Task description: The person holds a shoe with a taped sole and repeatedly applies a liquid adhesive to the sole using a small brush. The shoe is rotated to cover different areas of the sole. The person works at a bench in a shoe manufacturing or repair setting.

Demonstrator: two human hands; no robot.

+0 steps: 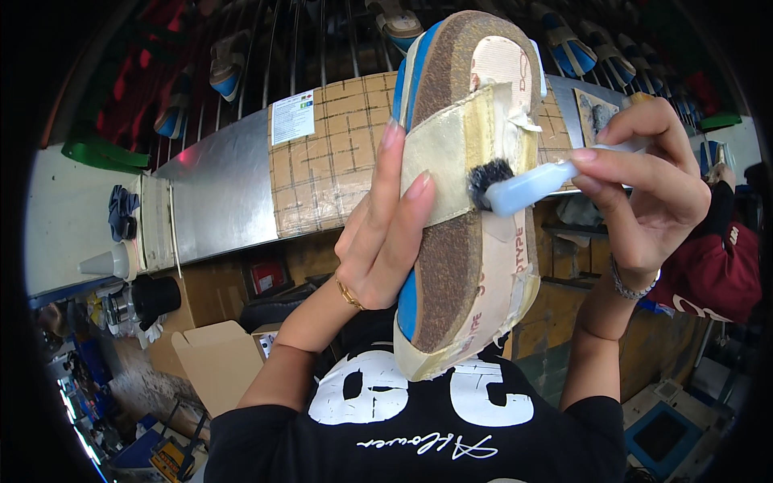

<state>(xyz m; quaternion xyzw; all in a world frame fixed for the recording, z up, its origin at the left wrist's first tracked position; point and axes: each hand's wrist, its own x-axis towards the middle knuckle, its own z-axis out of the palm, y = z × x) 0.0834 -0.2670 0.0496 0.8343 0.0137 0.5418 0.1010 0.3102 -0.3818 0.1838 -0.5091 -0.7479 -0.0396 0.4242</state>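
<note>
Sandal held aloft, long axis near upright, brown speckled face toward the head camera, blue layer visible down its left edge. Pale strap crosses it; edges of the strap look raw and frayed, with whitish material on the right.

Left hand at the sandal's left side: fingers closed on it, two fingertips lying over the strap, thumb hidden. Chain bracelet on that wrist.

Right hand to the right of the sandal: fingers pinching the pale blue handle of a brush. Its black bristles sit at the strap's yellowish band, apparently touching. Silver-coloured bracelet on this wrist.

Beyond the sandal: a metal desk, carrying taped cardboard with a white label. Farther past the sandal, a rack of metal rods with more sandals, blue and brown, on both sides.

Below and left of the sandal: open carton, and a dark container farther left. Directly below it: the wearer's black T-shirt, white print. Far right of it: another person's maroon garment.
</note>
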